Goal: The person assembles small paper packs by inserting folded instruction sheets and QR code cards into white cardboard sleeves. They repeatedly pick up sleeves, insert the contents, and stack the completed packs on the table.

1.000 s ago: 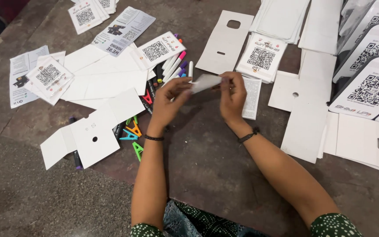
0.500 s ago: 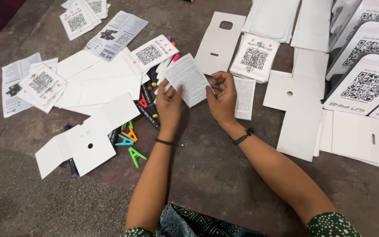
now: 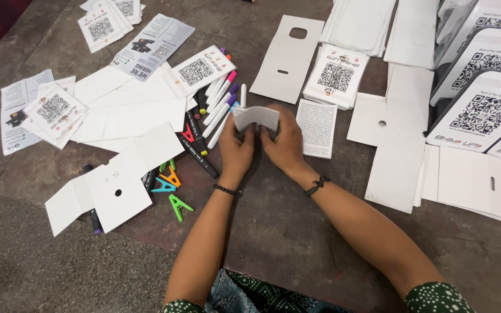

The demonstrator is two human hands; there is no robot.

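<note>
The floor is dark, mottled stone, with a rougher grey strip at the lower left. On it lie scattered white cardboard cutouts, some with a small round hole, and printed leaflets. A loose row of markers with pink and purple caps sits near the middle, beside coloured plastic clips. Square-code cards are stacked at the top, and larger code boards overlap at the right edge.
</note>
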